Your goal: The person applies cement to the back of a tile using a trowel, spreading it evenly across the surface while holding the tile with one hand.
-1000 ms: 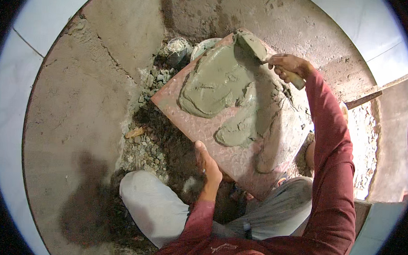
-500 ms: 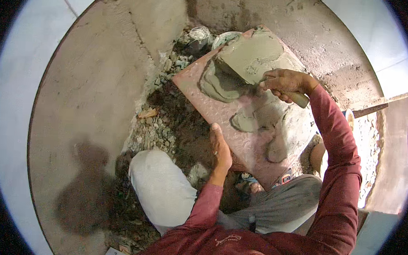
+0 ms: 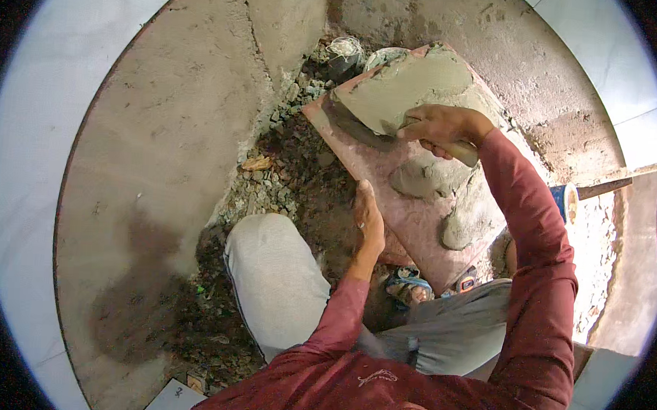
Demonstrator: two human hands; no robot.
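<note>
A reddish-pink tile (image 3: pixel 422 242) with a textured face is tilted above the ground, one corner toward me. My left hand (image 3: pixel 369 220) grips its left edge, thumb up, the other fingers mostly hidden. On the tile's far part lies a broad layer of wet grey mortar (image 3: pixel 440 74). Smaller lumps of mortar (image 3: pixel 421 178) sit nearer the middle and right edge. My right hand (image 3: pixel 449 128) is closed around the light handle of a trowel (image 3: pixel 464 153). The trowel's blade reaches into the mortar on the far left part and is smeared with it, so its outline is hard to make out.
Plastered walls (image 3: pixel 165 88) meet in a corner ahead. Gravel and broken stone (image 3: pixel 270 195) cover the ground along the left wall. A dark container (image 3: pixel 344 58) stands behind the tile. To the right are a blue-and-white bucket (image 3: pixel 565 201) and a bar (image 3: pixel 604 188). A white tile piece (image 3: pixel 173 402) lies lower left.
The trowel has moved left across the tile, and mortar now covers the left-hand mound more smoothly. My left hand keeps its hold on the tile edge. The whole view has shifted slightly.
</note>
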